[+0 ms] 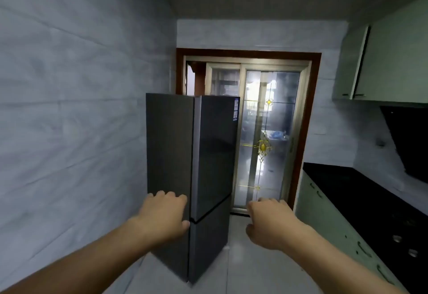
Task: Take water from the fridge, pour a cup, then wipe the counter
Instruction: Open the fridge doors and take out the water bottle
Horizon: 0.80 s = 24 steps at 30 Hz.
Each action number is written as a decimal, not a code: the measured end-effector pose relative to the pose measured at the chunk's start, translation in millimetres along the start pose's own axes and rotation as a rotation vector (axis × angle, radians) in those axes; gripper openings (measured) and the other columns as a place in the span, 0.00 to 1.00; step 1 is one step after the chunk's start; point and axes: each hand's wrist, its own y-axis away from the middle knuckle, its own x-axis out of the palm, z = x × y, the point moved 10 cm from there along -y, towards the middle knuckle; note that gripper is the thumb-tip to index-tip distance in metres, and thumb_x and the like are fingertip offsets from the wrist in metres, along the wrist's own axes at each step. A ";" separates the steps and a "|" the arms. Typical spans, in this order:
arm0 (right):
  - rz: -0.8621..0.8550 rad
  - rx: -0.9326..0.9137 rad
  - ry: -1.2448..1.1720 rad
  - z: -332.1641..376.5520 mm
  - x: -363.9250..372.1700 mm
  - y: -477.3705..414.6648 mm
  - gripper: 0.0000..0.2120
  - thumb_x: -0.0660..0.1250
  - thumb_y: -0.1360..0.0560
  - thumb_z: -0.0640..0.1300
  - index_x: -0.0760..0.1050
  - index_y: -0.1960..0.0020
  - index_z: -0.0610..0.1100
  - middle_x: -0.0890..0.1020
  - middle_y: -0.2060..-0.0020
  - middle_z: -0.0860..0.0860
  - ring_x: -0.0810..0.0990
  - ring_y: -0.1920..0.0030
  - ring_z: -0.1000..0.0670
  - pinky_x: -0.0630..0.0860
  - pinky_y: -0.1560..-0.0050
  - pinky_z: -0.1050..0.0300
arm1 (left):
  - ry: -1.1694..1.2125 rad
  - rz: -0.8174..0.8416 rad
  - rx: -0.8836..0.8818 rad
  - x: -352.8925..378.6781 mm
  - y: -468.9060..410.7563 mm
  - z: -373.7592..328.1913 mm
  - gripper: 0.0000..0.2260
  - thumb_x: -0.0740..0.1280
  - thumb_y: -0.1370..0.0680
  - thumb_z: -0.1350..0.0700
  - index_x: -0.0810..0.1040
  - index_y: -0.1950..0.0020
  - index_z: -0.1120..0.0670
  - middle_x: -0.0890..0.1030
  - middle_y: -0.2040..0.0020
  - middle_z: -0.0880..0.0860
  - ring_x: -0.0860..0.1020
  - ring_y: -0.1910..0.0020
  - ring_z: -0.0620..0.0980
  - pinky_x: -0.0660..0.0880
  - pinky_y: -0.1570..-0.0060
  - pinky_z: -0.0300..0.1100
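A tall dark grey fridge (208, 155) stands against the left wall, both of its doors closed. My left hand (162, 217) is stretched out in front of the fridge's near corner, fingers curled, holding nothing. My right hand (268, 222) hovers to the right of the fridge over the floor, fingers loosely curled and empty. The black counter (361, 201) runs along the right side. No water bottle, cup or cloth is in sight.
A glass sliding door (266, 136) in a brown frame closes the far end. Pale green base cabinets (324, 219) sit under the counter, with stove knobs (404, 245) at the near right. Wall cabinets (379, 67) and a black hood (410, 141) hang above. Light floor tiles (243, 270) run between.
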 end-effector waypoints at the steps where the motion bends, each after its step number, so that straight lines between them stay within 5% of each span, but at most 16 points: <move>1: -0.001 0.002 -0.006 2.2 -0.1 -12.0 0.14 0.64 0.24 0.50 0.73 0.40 0.48 0.78 0.46 0.47 0.76 0.44 0.45 0.73 0.38 0.47 | -0.003 0.000 0.005 0.7 -11.1 6.4 0.20 0.62 0.21 0.41 0.70 0.34 0.51 0.76 0.38 0.54 0.75 0.39 0.55 0.71 0.39 0.51; 24: -0.047 -0.142 -0.024 -13.2 16.3 -335.3 0.11 0.63 0.24 0.53 0.71 0.45 0.49 0.74 0.51 0.49 0.75 0.44 0.44 0.72 0.40 0.48 | -0.020 0.019 -0.076 60.6 -313.2 82.1 0.21 0.62 0.22 0.40 0.70 0.35 0.51 0.76 0.38 0.56 0.73 0.38 0.57 0.71 0.41 0.52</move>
